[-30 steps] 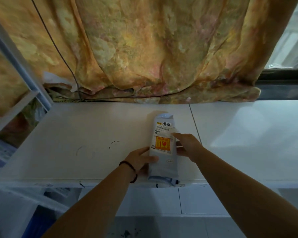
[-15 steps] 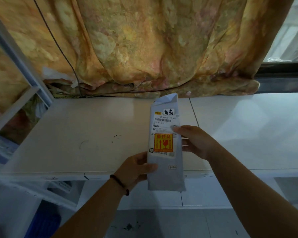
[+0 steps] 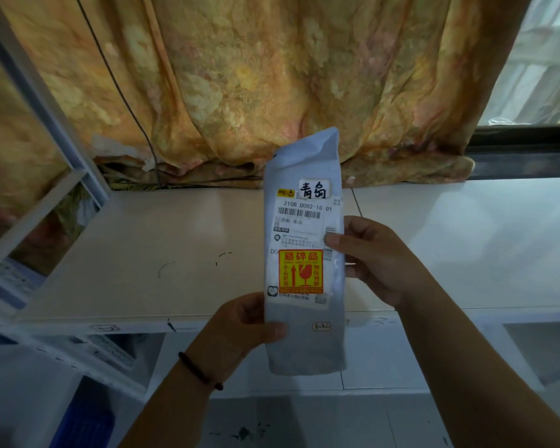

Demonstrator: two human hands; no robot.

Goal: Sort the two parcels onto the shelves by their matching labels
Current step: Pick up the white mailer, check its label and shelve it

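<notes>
Parcel [image 3: 304, 253] held upright in both hands above the white counter [image 3: 143, 253].

Left hand [image 3: 240, 328] grips its lower edge, right hand [image 3: 369, 257] pinches the right side. I think the label [image 3: 312, 189] is being read now; next is to find the shelf with the matching label.

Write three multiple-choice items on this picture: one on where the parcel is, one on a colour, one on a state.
1. Where is the parcel?
A. flat on the counter
B. held above the counter
C. on the floor

2. What colour is the fragile sticker?
A. red and yellow
B. green
C. blue

3. How is the parcel held?
A. by the left hand alone
B. by the right hand alone
C. by both hands

Answers: 1 B, it stands upright, clear of the counter; 2 A, yellow signs on red; 3 C, one hand grips each side.
</notes>
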